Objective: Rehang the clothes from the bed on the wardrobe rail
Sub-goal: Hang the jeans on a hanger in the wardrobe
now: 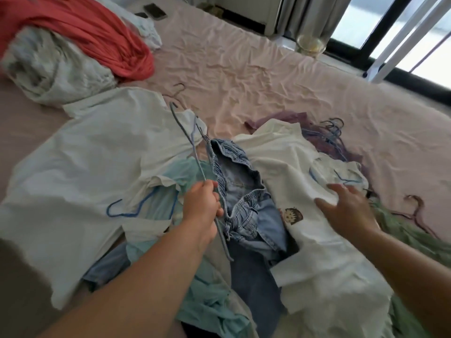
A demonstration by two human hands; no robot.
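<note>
The left hand (202, 203) is curled tight round a blue wire hanger (195, 154), gripping it partway along so the hook end points up and away over the bed (244, 76) and the other end angles down past the wrist. Just right of that fist, touching the hanger, lies a pair of denim shorts (241, 191) with the elastic waistband bunched open. The right hand (346, 211) hovers with fingers spread and relaxed, holding nothing, over a white T-shirt (292, 172) that carries a small cartoon print. Left of the grip a larger white shirt (97, 162) lies spread flat, a blue hanger (131, 211) poking from under its hem, with pale teal cloth (207, 301) beneath. Beyond the right hand, more hangers (334, 135) are tangled on purple fabric (292, 117). At the far left a red garment (97, 32) tops a heap.
</note>
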